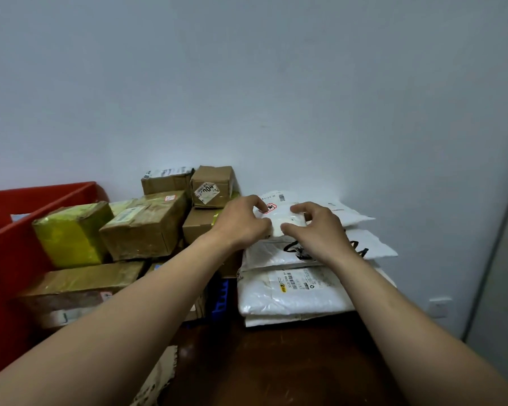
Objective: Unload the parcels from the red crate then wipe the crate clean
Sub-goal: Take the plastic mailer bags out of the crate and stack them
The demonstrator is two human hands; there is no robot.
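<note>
Head view: left hand (244,225) and right hand (318,228), fingers curled, together pinch a small white parcel (282,220) atop a stack of white bags (291,300) on the worktop (276,364). Red crate (9,253) sits far left. Taped boxes (144,227) are piled between crate and bags.

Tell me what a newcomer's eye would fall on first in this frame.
The left hand and right hand meet mid-frame, gripping a small white parcel atop the stack of white mailer bags on the right. Next comes the yellow-taped box among the brown cardboard boxes piled to their left, beside the red crate at the far left edge.
</note>
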